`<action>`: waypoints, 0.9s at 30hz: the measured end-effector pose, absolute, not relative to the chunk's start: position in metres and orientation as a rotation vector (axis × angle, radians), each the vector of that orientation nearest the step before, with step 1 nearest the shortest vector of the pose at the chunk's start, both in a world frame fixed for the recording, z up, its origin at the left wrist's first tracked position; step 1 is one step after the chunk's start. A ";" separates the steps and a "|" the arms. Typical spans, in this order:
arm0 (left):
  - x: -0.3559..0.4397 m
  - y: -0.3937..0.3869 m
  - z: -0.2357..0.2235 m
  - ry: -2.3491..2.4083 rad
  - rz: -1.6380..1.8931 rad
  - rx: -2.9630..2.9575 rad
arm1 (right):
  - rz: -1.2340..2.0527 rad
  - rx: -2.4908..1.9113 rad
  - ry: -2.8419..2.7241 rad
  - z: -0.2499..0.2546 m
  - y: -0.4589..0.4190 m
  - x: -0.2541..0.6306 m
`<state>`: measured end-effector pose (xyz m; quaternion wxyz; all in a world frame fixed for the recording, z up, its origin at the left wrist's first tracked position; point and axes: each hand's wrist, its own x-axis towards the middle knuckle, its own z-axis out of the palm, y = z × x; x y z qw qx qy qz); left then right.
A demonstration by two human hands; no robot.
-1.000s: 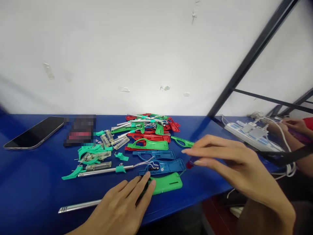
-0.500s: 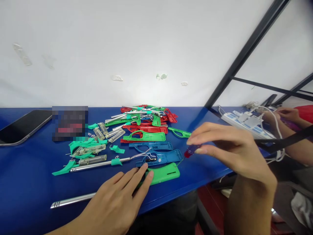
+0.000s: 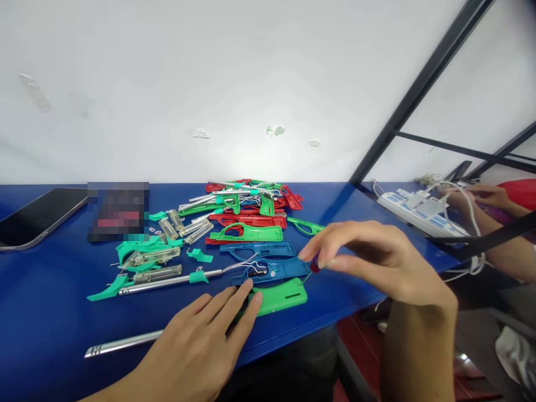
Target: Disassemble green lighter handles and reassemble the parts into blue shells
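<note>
Near the table's front edge lies a long-nosed gas lighter with a green casing [image 3: 280,297]; its metal tube [image 3: 125,342] sticks out to the left. My left hand [image 3: 201,340] rests over its middle, fingers stretched and holding it down; the thumb is hidden. My right hand [image 3: 372,262] pinches a small screwdriver with a dark red and purple handle [image 3: 314,264]. Its thin shaft slants down to the casing's right end. Just behind lies an open blue casing half [image 3: 288,268] with white wires and a metal tube [image 3: 176,282] leading left.
Behind are a green casing half [image 3: 262,233] and a pile of red and green lighter parts [image 3: 255,195]. Clear fuel tanks [image 3: 159,273] and teal pieces [image 3: 142,248] lie left, a phone [image 3: 46,215] farther left. Rightward stand a black frame [image 3: 393,123], a power strip [image 3: 419,215] and another person's hands [image 3: 481,195].
My right hand has shifted left and its fingers have turned around the screwdriver handle, covering more of it. My left hand and the green lighter stay in place.
</note>
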<state>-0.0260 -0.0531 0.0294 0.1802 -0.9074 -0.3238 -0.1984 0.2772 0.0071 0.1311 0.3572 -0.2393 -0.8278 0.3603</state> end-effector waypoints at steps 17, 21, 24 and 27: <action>-0.026 -0.053 0.027 -0.935 -0.592 -2.551 | 0.535 -0.925 -1.979 0.138 -0.006 0.300; -0.023 -0.050 0.028 -0.906 -0.612 -2.538 | 0.739 -1.291 -2.391 0.142 -0.011 0.300; -0.022 -0.051 0.029 -0.915 -0.603 -2.543 | 0.789 -1.435 -2.463 0.135 -0.006 0.294; -0.024 -0.051 0.030 -0.907 -0.582 -2.537 | 0.795 -1.480 -2.518 0.127 0.003 0.282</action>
